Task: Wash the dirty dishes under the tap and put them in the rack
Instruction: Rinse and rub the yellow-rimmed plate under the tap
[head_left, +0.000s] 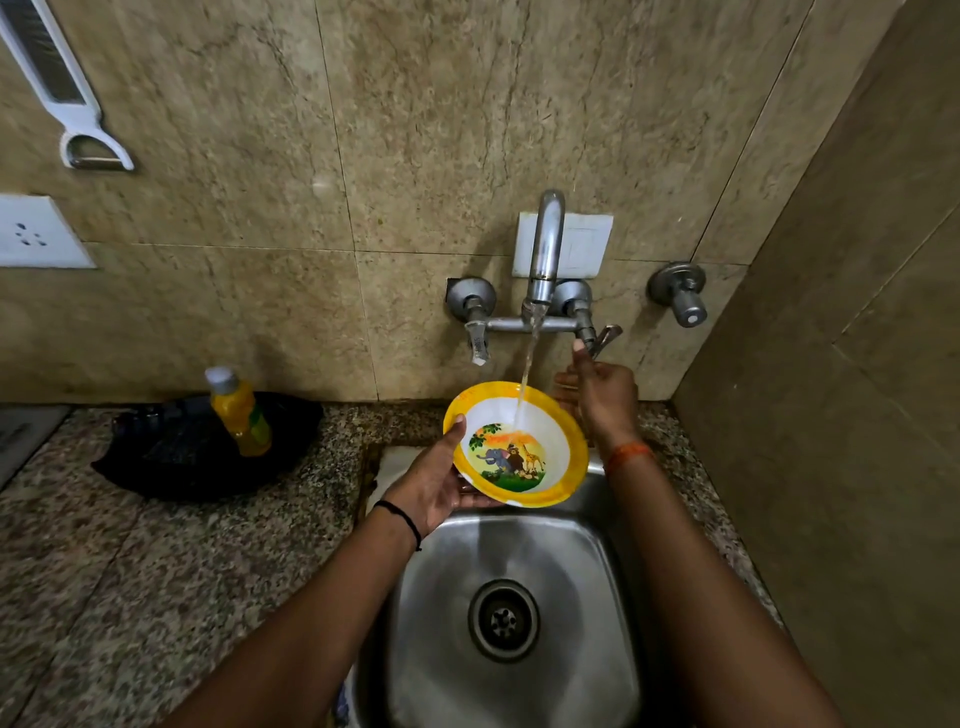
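Above the steel sink (519, 545), a yellow-rimmed bowl (519, 447) is gripped at its left rim by the left hand (436, 483) under running water, while the tap (545, 249) lever farther right is touched by the loosely spread right hand (605, 400).

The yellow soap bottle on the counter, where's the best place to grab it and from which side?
Grip the yellow bottle around its mid body, below the grey cap, coming from the right, the sink side. It stands nearly upright on the black rack, its right side unobstructed, but the wall sits close behind.
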